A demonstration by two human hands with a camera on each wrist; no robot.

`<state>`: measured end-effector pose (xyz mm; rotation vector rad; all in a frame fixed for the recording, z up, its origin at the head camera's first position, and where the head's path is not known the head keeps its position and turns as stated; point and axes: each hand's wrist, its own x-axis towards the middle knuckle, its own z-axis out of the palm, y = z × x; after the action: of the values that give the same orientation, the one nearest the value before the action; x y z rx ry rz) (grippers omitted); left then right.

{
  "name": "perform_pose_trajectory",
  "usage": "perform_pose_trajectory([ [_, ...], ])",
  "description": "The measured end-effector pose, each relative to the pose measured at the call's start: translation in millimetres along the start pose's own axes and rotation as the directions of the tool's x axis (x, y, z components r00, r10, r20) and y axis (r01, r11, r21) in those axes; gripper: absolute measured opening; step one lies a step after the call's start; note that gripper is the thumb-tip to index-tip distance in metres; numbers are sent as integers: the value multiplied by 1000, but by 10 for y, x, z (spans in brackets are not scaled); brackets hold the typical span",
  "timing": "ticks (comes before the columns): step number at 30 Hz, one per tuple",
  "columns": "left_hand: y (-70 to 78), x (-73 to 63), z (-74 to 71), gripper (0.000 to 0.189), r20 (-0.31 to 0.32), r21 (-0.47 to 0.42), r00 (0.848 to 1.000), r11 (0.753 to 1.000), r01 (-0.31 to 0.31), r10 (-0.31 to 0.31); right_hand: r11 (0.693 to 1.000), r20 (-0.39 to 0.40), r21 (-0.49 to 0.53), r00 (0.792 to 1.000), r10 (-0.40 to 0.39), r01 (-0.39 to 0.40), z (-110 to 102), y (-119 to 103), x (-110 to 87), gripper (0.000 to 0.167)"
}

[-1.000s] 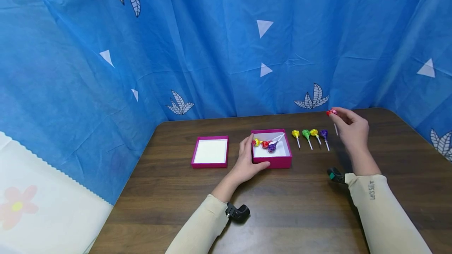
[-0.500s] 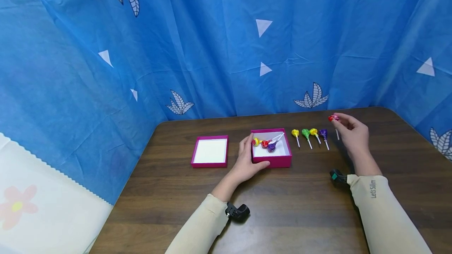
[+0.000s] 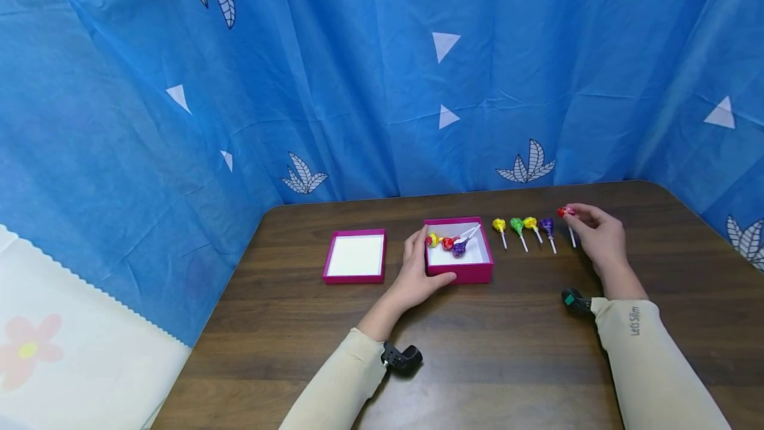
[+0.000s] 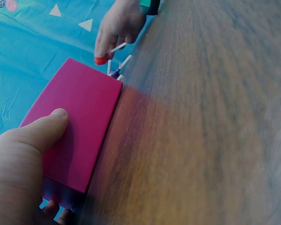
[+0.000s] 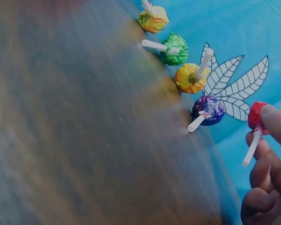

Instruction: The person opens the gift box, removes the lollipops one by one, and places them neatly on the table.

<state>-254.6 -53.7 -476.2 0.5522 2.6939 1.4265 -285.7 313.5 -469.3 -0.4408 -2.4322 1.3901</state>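
Note:
My right hand (image 3: pixel 599 237) pinches a red lollipop (image 5: pixel 256 117) by its wrapped head between thumb and fingers, its white stick pointing down. It is at the right end of a row of lollipops, beside the purple lollipop (image 3: pixel 546 225). The row also has a yellow lollipop (image 3: pixel 530 223), a green lollipop (image 3: pixel 517 225) and another yellow lollipop (image 3: pixel 499 225). My left hand (image 3: pixel 414 279) holds the magenta box (image 4: pixel 79 117), thumb on its front wall and fingers along its left side. Inside lie a yellow-and-red lollipop (image 3: pixel 432 240), a red one and a purple one.
A magenta box lid (image 3: pixel 355 279) lies inside-up left of the box, its white inside showing. All of it sits on a dark wooden table (image 3: pixel 477 350). A blue patterned curtain (image 3: pixel 382 85) hangs behind the table's far edge.
My right hand has come down and nearer with the red lollipop, toward the end of the row. My left hand and the box have stayed in place.

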Motion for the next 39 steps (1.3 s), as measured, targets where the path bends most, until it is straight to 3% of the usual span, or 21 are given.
perform_pose_trajectory([
  [10,10,-4,-13,108,0,-10,1000,1000,-3,3,998,39,-50,998,42,-40,13,40,16,57],
  [24,-2,-7,-8,108,2,-10,1000,1000,1,-1,974,104,-220,994,-38,60,-12,85,11,56],
  [39,16,-18,-12,108,6,-13,1000,1000,7,-7,964,101,-256,994,-48,72,-14,64,4,52],
])
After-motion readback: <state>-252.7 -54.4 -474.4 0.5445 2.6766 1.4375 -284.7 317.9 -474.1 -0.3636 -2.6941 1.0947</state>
